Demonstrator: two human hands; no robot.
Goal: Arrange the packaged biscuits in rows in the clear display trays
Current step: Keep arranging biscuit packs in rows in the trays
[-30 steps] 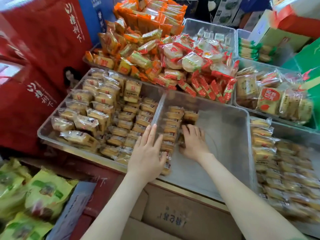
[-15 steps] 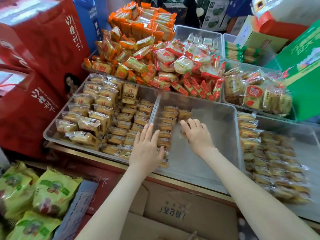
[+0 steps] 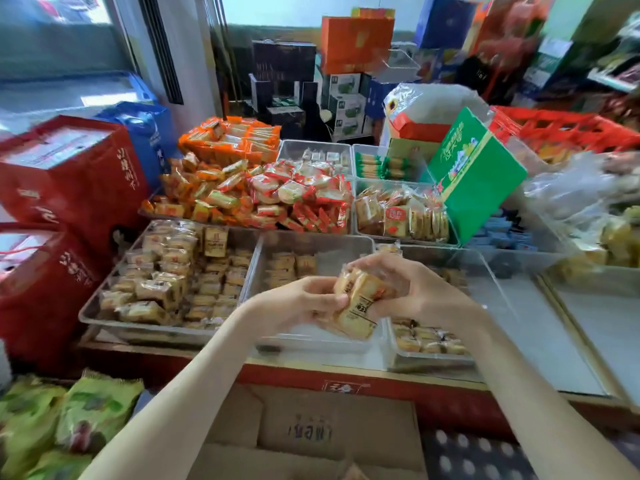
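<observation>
Both my hands hold a bunch of packaged biscuits (image 3: 358, 304) above the middle clear display tray (image 3: 343, 247). My left hand (image 3: 301, 303) grips the bunch from the left, and my right hand (image 3: 415, 289) curls over it from the right. At the far left of that tray lie short rows of biscuits (image 3: 289, 268). The left tray (image 3: 104, 306) is packed with similar packets. A right tray (image 3: 429, 355) holds a row of packets (image 3: 426, 339), partly hidden by my right arm.
Behind the trays are heaps of orange and red snack packets (image 3: 256, 192) and a tilted green box (image 3: 481, 174). Red gift bags (image 3: 65, 188) stand at the left. An open cardboard box (image 3: 311, 434) and green packets (image 3: 79, 414) sit below the counter edge.
Both hands have lifted from the rows in the middle tray and now hold a bunch of biscuit packets between them. The camera has tilted up, showing more of the shop.
</observation>
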